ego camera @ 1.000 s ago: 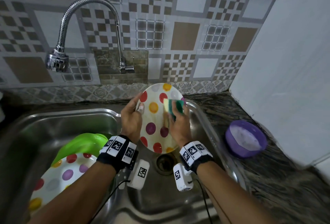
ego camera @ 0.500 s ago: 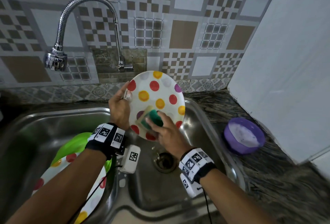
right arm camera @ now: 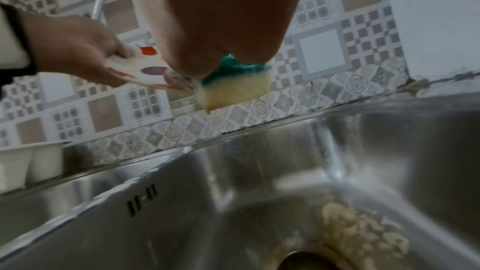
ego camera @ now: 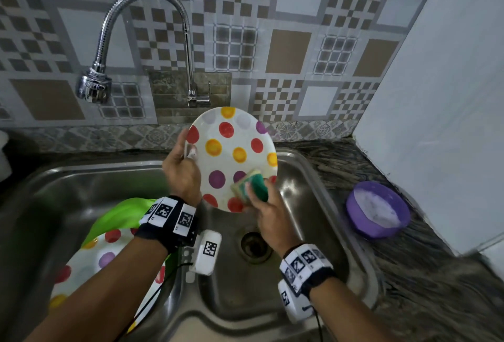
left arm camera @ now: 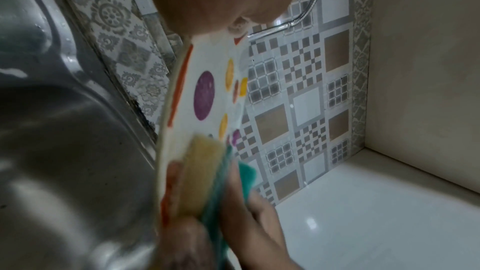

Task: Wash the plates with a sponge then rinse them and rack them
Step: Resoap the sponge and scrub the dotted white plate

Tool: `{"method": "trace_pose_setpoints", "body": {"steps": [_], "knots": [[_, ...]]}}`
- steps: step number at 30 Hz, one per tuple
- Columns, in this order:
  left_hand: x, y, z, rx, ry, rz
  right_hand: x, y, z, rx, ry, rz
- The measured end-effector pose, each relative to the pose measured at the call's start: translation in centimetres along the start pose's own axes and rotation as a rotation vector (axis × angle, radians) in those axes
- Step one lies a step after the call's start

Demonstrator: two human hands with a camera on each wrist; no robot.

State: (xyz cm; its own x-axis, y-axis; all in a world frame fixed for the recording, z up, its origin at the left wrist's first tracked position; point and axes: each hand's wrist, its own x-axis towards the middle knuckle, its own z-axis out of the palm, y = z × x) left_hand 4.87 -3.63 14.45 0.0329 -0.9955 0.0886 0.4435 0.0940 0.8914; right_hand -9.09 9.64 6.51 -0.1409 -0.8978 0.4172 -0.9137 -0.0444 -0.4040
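Note:
A white plate with coloured dots (ego camera: 231, 156) is held tilted over the right sink basin (ego camera: 305, 205). My left hand (ego camera: 181, 170) grips its left rim, thumb on the face. My right hand (ego camera: 266, 210) holds a yellow and green sponge (ego camera: 249, 187) pressed against the plate's lower right edge. The left wrist view shows the plate (left arm camera: 205, 93) edge-on with the sponge (left arm camera: 205, 174) flat on it. In the right wrist view the sponge (right arm camera: 233, 87) sticks out below my right hand, beside the plate (right arm camera: 145, 69).
A second dotted plate (ego camera: 90, 257) and a green plate (ego camera: 122, 213) lie in the left basin. The faucet (ego camera: 95, 85) hangs above that basin. A purple bowl of soapy water (ego camera: 377, 212) stands on the counter at right. Food bits lie near the drain (ego camera: 255, 243).
The plate has turned from nearly edge-on to facing me and lifted a little. The sponge has slid from the plate's upper right down to its lower right edge.

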Motion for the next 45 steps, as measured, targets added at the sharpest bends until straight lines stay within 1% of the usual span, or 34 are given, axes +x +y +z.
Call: {"method": "trace_pose_setpoints", "body": {"steps": [1, 2, 3, 5, 6, 8, 10, 11, 12, 14, 15, 16, 17, 18, 19, 20, 21, 22, 23, 24, 25, 26, 27, 28, 29, 31, 32, 33, 34, 35, 37, 39, 42, 45], "knots": [[0.0, -0.4, 0.3, 0.002, 0.04, -0.009, -0.2, -0.5, 1.2, 0.097, -0.002, -0.006], [-0.1, -0.8, 0.4, -0.014, 0.081, -0.028, -0.3, -1.0, 1.9, 0.145, 0.059, -0.003], [-0.2, -1.2, 0.5, -0.04, 0.105, -0.041, -0.3, -1.1, 2.3, 0.155, 0.102, 0.016], [-0.7, -1.6, 0.3, -0.025, 0.117, -0.041, -0.1, -1.8, 2.3, 0.114, 0.1, 0.003], [-1.0, -1.6, 0.1, 0.0, 0.095, -0.044, -0.1, -2.1, 1.7, 0.083, 0.092, 0.02], [-0.8, -1.9, -0.5, 0.007, -0.017, -0.084, -0.2, -1.8, 0.9, -0.015, 0.088, -0.033], [-0.3, -1.9, -1.1, -0.029, -0.16, -0.206, -0.3, -1.3, 0.1, -0.024, 0.065, -0.044], [0.1, -1.9, -1.2, 0.01, -0.228, -0.242, -0.2, -0.8, -0.1, -0.054, 0.08, -0.053], [0.2, -1.8, -1.3, 0.158, -0.321, -0.245, -0.2, -0.5, -0.4, -0.082, 0.102, -0.063], [0.7, -1.5, -1.8, 0.608, -0.467, -0.151, -0.4, 0.3, -1.2, -0.099, 0.092, -0.091], [1.0, -1.3, -2.2, 0.765, -0.519, -0.113, -0.4, 0.8, -1.7, -0.086, 0.071, -0.103], [1.1, -1.0, -2.6, 0.865, -0.605, -0.097, -0.5, 1.1, -2.2, -0.076, 0.049, -0.112], [1.1, -0.4, -2.7, 0.906, -0.702, -0.137, -0.6, 1.2, -2.8, -0.061, 0.045, -0.113], [1.3, -0.1, -2.8, 0.948, -0.806, -0.115, -0.5, 1.5, -3.2, -0.037, 0.049, -0.102], [1.5, 0.0, -2.7, 0.949, -0.882, -0.071, -0.5, 1.7, -3.5, -0.01, 0.059, -0.095], [1.7, 0.0, -2.5, 0.928, -0.913, 0.013, -0.3, 1.9, -3.8, 0.008, 0.067, -0.096], [1.6, 0.0, -2.3, 0.849, -0.867, 0.062, -0.2, 2.0, -3.9, 0.018, 0.066, -0.098], [1.5, -0.2, -2.3, 0.83, -0.818, 0.09, -0.2, 2.1, -3.8, 0.027, 0.069, -0.099], [1.7, -0.6, -2.1, 0.874, -0.774, 0.196, -0.2, 2.1, -3.7, 0.045, 0.072, -0.093], [1.6, -0.6, -2.1, 1.001, -0.753, 0.328, -0.2, 2.0, -3.6, 0.073, 0.08, -0.087], [1.8, -1.3, -2.2, 1.125, -0.778, 0.439, -0.3, 2.1, -3.5, 0.105, 0.087, -0.079], [2.0, -1.5, -2.3, 1.331, -0.741, 0.522, -0.4, 2.1, -3.5, 0.131, 0.096, -0.079], [1.8, -1.4, -2.3, 1.434, -0.682, 0.574, -0.4, 2.2, -3.6, 0.148, 0.107, -0.076], [1.6, -1.4, -2.2, 1.419, -0.638, 0.591, -0.4, 2.3, -3.8, 0.161, 0.121, -0.068], [1.5, -1.4, -2.1, 1.363, -0.635, 0.632, -0.3, 2.5, -4.1, 0.18, 0.136, -0.056], [1.5, -1.7, -2.0, 1.193, -0.766, 0.607, 0.0, 2.9, -5.0, 0.205, 0.162, -0.029], [1.6, -1.5, -2.1, 1.058, -0.849, 0.478, 0.2, 3.2, -5.5, 0.201, 0.164, -0.018], [1.7, -1.6, -2.2, 0.968, -0.9, 0.339, 0.3, 3.3, -5.9, 0.204, 0.155, -0.003], [1.6, -1.5, -2.3, 0.952, -0.915, 0.262, 0.5, 3.5, -6.1, 0.221, 0.149, 0.022], [1.6, -1.4, -2.2, 0.998, -0.91, 0.265, 0.7, 3.6, -6.3, 0.247, 0.156, 0.057], [1.0, -1.4, -1.7, 1.073, -0.85, 0.322, 1.4, 3.9, -6.3, 0.241, 0.232, 0.124], [0.1, -1.1, -1.1, 0.992, -0.796, 0.327, 2.0, 3.6, -6.1, 0.205, 0.309, 0.165], [-0.6, -1.4, -0.6, 0.868, -0.752, 0.326, 2.6, 1.8, -5.3, 0.185, 0.344, 0.167], [-0.9, -1.7, -0.8, 0.751, -0.77, 0.23, 2.9, 0.0, -4.1, 0.17, 0.348, 0.11]]}}
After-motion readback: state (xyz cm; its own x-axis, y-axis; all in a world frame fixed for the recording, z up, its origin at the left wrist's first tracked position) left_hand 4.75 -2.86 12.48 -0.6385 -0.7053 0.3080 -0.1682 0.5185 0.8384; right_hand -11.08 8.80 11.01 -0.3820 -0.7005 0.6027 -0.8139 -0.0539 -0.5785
